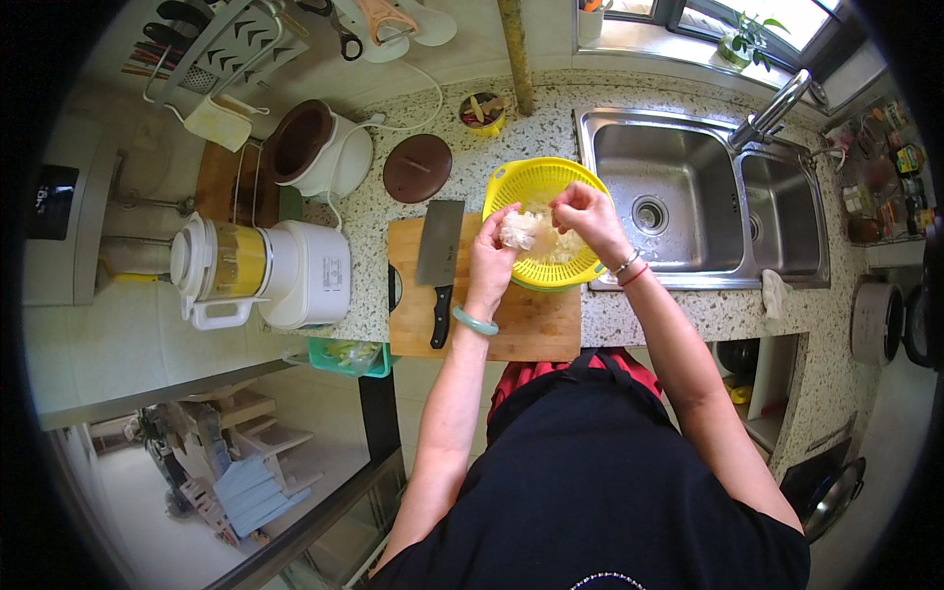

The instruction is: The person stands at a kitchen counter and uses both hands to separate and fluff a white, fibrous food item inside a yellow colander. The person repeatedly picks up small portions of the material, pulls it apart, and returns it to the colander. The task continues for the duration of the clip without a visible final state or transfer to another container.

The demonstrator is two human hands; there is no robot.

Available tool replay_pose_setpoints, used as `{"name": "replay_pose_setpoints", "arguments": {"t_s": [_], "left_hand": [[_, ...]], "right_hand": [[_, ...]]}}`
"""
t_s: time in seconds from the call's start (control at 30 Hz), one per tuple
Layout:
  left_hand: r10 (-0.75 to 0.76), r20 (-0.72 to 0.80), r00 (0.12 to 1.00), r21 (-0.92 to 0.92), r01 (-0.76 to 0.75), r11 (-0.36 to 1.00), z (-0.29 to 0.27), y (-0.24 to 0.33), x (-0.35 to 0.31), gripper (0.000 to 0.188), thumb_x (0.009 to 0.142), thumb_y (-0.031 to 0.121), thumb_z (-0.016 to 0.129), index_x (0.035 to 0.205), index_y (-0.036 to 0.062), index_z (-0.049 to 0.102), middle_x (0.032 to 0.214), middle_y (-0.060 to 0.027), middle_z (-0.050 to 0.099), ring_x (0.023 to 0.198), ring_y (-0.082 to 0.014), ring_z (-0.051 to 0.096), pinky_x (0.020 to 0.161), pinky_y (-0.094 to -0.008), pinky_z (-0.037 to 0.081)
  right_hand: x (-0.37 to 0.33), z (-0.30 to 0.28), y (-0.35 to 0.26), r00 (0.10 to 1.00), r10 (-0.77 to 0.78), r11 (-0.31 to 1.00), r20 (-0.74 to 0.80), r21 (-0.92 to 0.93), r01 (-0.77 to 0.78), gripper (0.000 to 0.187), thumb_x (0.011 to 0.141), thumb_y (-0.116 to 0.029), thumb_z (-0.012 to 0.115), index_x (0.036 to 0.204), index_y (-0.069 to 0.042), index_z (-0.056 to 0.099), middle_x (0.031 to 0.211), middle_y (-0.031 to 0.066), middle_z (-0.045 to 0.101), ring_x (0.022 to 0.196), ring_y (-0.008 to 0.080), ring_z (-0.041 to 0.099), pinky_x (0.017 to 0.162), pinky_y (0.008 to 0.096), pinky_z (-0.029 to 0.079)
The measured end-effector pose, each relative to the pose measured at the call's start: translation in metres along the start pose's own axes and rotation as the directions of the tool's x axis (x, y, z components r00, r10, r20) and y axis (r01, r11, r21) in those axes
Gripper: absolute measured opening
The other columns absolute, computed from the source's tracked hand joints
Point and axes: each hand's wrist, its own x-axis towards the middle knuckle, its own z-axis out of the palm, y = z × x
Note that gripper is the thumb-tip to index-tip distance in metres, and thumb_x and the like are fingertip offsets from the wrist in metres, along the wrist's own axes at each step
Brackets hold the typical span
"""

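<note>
A yellow colander sits over the right end of a wooden cutting board, with pale torn pieces inside. Above its left side, my left hand is closed around a pale frilly clump that resembles white fungus. My right hand is pinched over the colander's middle, close to the clump; whatever its fingertips grip is too small to make out. Left of the colander, a cleaver with a black handle lies flat on the board, its handle toward me.
To the right is a double steel sink with a faucet. Further left stand a white blender and a white cooker, beside a round brown lid. A yellow cup stands behind, near a vertical pipe.
</note>
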Motion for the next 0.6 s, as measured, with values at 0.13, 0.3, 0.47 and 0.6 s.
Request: {"name": "replay_pose_setpoints", "arguments": {"t_s": [0.13,0.3,0.47,0.6], "left_hand": [[-0.088,0.028,0.996,-0.204,0.092,0.975,-0.006,0.001,-0.002,0.046,0.086,-0.008,0.056,0.130,0.0028,0.050,0.121,-0.0059,0.058,0.107,-0.0142,0.057,0.094,-0.0281,0.047],[-0.112,0.111,0.988,-0.330,0.142,0.933,-0.005,-0.001,-0.002,0.041,0.090,-0.004,0.051,0.131,0.0014,0.047,0.126,-0.0077,0.055,0.115,-0.0167,0.053,0.100,-0.0319,0.043],[-0.165,0.094,0.982,-0.431,0.190,0.882,-0.006,-0.004,-0.002,0.033,0.092,-0.002,0.051,0.125,0.0014,0.051,0.121,-0.0065,0.057,0.112,-0.0155,0.054,0.096,-0.0308,0.045],[-0.162,0.095,0.982,-0.364,0.186,0.912,0.001,-0.001,0.001,0.032,0.092,0.002,0.055,0.124,0.0018,0.052,0.117,-0.0053,0.059,0.107,-0.0137,0.056,0.094,-0.0296,0.046]], "right_hand": [[0.001,-0.012,-0.008,1.000,0.010,1.000,0.010,-0.026,-0.010,0.013,0.087,-0.008,0.059,0.095,0.000,0.065,0.089,0.0086,0.068,0.076,0.0120,0.064,0.069,0.0230,0.051],[0.000,-0.013,0.008,0.938,-0.345,0.739,-0.034,-0.627,0.249,0.020,0.088,-0.022,0.063,0.096,-0.005,0.070,0.087,0.0068,0.069,0.072,0.0127,0.064,0.067,0.0243,0.051],[-0.006,-0.002,-0.013,0.989,0.140,0.972,0.043,-0.199,-0.129,0.030,0.089,-0.025,0.064,0.104,0.002,0.065,0.080,0.0029,0.066,0.065,0.0093,0.060,0.062,0.0233,0.050],[-0.006,-0.003,-0.006,0.998,0.010,0.986,0.067,-0.165,0.001,0.027,0.089,-0.019,0.061,0.104,0.003,0.064,0.081,0.0030,0.065,0.067,0.0089,0.060,0.064,0.0225,0.051]]}}
